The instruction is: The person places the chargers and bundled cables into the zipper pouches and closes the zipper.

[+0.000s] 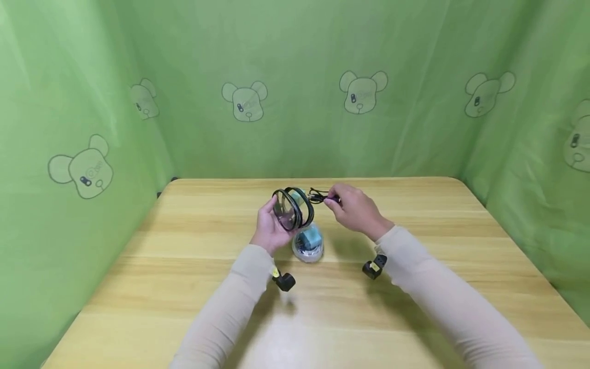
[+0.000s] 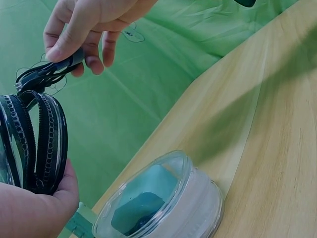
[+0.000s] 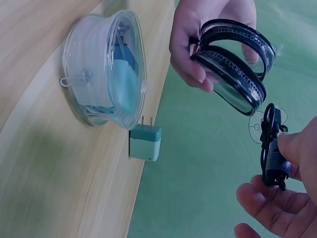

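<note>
One left hand point(image 1: 272, 225) and one right hand point(image 1: 357, 207) are counted, with two sleeves point(image 1: 442, 282) and two wrist cameras point(image 1: 374, 267). One black-rimmed case point(image 2: 47, 144) and one clear-rimmed case point(image 3: 86, 64) are recorded. One cable bundle point(image 3: 270, 144), one plug point(image 3: 144, 145) with two prongs point(image 3: 151, 122), and one table point(image 1: 341, 318) are noted. Six printed mouse faces point(image 1: 248, 102) are counted, one cut by the frame edge. The blue contents point(image 3: 126, 85) cannot be counted.

Curtained booth, seen from here: green cartoon-print cloth point(image 1: 299, 146) beyond and flanking the left hand point(image 1: 269, 229) and right hand point(image 1: 358, 210), wood-grain table point(image 1: 143, 312) beneath both.
</note>
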`<state>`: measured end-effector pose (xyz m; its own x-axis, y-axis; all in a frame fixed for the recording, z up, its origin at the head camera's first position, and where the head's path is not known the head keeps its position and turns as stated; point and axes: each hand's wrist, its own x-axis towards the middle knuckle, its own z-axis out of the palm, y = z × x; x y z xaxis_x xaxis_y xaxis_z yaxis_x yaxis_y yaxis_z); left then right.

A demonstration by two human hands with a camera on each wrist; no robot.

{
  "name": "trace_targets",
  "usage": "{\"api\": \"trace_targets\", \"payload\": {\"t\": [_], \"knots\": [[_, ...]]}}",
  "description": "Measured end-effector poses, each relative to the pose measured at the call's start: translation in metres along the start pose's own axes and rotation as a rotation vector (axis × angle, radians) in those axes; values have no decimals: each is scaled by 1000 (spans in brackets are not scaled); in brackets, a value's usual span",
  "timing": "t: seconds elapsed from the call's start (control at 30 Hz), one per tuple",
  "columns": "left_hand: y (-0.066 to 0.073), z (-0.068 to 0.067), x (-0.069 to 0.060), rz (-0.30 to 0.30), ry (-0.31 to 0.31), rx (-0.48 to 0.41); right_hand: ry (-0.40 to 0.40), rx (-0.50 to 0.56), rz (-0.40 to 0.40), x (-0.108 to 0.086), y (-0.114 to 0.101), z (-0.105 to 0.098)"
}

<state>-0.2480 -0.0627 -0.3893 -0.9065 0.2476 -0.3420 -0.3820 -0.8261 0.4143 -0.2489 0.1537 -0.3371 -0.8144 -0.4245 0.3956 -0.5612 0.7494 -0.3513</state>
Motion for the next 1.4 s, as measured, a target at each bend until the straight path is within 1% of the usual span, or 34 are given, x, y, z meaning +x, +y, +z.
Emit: {"api": "trace_targets", "payload": {"t": [0.13, 0.3, 0.47, 0.57, 0.77, 0.97, 1.07, 1.27, 1.4], "knots": [[-2, -1, -2, 8, 5, 20, 11, -1, -19, -1, -3, 2], [-4, -4, -4, 2, 18, 30, -8, 9, -33, -4, -7, 4], [-2, 1, -3, 18, 7, 32, 10, 4, -47, -2, -10, 1], [-2, 3, -2, 15, 10, 26, 4, 4, -43, -1, -11, 0], [-3, 2, -2, 12, 15, 33, -8, -1, -29, -1, -11, 1], [-4, 3, -1, 23, 7, 19, -4, -16, -38, 0, -11, 1], [-5, 3, -1, 28, 0, 19, 5, -20, -50, 0, -13, 2], [-8, -1, -4, 7, 7, 31, -7, -40, -97, -3, -16, 5], [-7, 2, -2, 14, -25, 16, 28, -61, -120, -1, -15, 3]]}}
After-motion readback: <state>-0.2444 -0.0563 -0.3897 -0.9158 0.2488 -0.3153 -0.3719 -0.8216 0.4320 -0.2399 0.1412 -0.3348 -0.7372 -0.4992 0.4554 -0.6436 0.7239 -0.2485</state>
